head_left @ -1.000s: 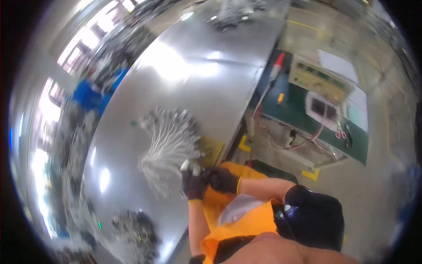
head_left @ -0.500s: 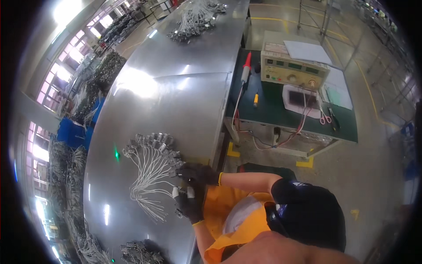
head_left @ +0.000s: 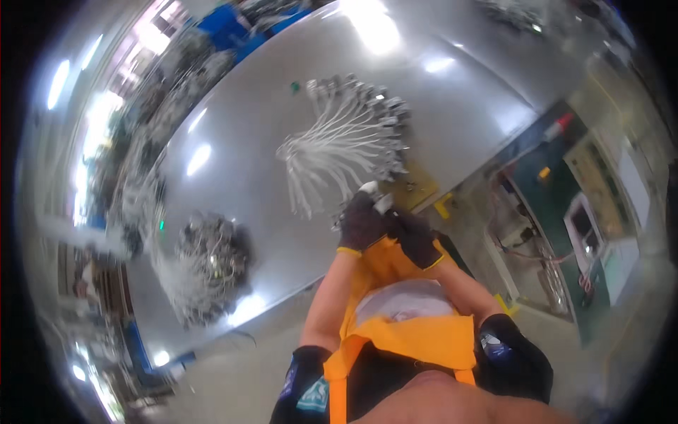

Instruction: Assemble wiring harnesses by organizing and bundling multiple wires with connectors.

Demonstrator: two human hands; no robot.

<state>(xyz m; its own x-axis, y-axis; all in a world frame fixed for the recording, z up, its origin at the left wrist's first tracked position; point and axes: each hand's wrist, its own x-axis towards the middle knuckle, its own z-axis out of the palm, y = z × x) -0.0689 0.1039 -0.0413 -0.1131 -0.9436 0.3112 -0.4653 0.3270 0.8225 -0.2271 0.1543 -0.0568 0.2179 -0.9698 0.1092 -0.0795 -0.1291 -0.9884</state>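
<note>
Both of my hands wear dark gloves with yellow cuffs and meet at the table's near edge. My left hand (head_left: 362, 225) is closed, with white coverings on its fingertips; a small grey part shows beside it. My right hand (head_left: 414, 239) is bunched against the left one, its fingers curled in. What lies between them is blurred and mostly hidden. Just beyond, a fanned bundle of white wires (head_left: 328, 145) lies on the metal table (head_left: 261, 134). Small grey metal parts (head_left: 393, 134) sit at the wire ends, along the far and right sides of the fan.
To the left lies another heap of wired metal parts (head_left: 210, 258). A yellowish patch (head_left: 413, 188) is on the table near my hands. At right, a green-topped bench (head_left: 537, 180) holds a tester (head_left: 600, 177), scissors (head_left: 585, 283) and a red-tipped probe (head_left: 558, 126). Blue bins (head_left: 226, 27) stand beyond.
The whole view has turned, bringing the left heap further in and swinging the bench to the right rim. My hands have come closer together, the right one drawn back from the metal parts.
</note>
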